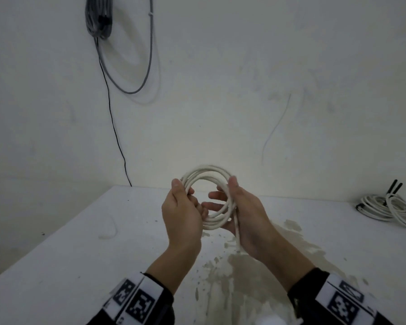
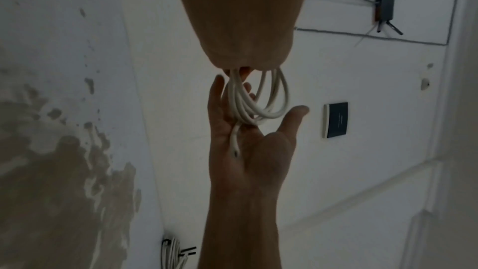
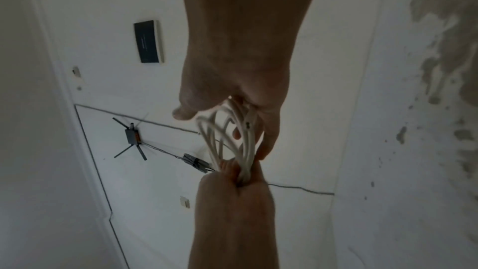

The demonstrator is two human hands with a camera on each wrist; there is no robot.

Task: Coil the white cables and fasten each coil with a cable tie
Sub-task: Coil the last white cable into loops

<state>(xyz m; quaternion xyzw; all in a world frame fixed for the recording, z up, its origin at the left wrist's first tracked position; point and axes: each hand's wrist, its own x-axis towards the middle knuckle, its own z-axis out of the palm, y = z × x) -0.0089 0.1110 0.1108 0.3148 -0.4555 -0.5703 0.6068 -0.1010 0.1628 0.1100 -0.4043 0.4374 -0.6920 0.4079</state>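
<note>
White cable coil [image 1: 206,198] sits centre of the head view, held up over the white table [image 1: 80,242] w/ both hands. Left hand [image 1: 182,212] grips the coil's left side, fingers curled round the strands. Right hand [image 1: 244,214] is on the right side: fingers fairly straight and spread, poking through the loop, thumb up against the outside of the strands; one loose cable end hangs down along the palm. Brownish stain [image 1: 244,266] on the tabletop below the hands. Far right edge: more coiled white cables [image 1: 389,208] lying on the table, black cable ties [image 1: 394,186] sticking up from them. Upper left: grey cable bundle [image 1: 99,17] on the wall.

Left-wrist view: back of the left hand [image 2: 245,24] fills the top centre, its fingers hidden. Coil [image 2: 261,97] hangs from under it into the right hand's [image 2: 248,146] open palm, fingers apart, cable end lying across the palm. Dark panel [image 2: 336,120] at right on the wall.

Right-wrist view: right hand [image 3: 232,69] from behind at top, thumb apart from the fingers, strands [image 3: 232,140] running between. Left hand [image 3: 232,191] at bottom centre is clenched tight on the bunched strands.
</note>
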